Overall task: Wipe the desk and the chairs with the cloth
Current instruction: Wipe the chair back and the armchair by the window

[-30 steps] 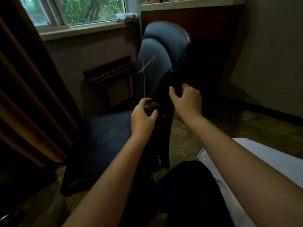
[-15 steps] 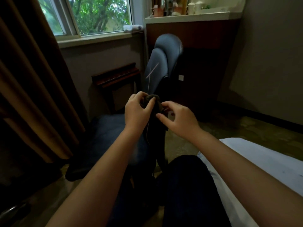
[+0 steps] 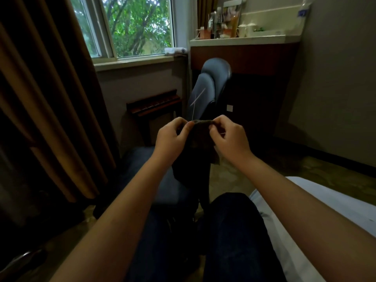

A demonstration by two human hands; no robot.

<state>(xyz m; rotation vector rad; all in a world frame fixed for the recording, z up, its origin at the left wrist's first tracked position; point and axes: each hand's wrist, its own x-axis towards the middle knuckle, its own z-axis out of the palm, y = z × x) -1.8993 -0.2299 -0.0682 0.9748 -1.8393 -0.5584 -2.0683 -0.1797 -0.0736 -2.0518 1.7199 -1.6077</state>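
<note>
Cloth [image 3: 200, 139] pinched by left hand [image 3: 173, 137] and right hand [image 3: 231, 138].

Cloth [image 3: 200, 143]: held up between left hand [image 3: 171, 137] and right hand [image 3: 230, 137], hanging in front of chair [image 3: 211, 84].
Counter [image 3: 244, 40]: behind chair, bottles [image 3: 217, 23] on it.
Window [image 3: 132, 27]: left of counter.
Rack [image 3: 154, 102]: under window, left of chair.
Curtain [image 3: 40, 98]: far left.
Bed [image 3: 289, 257]: lower right.
</note>
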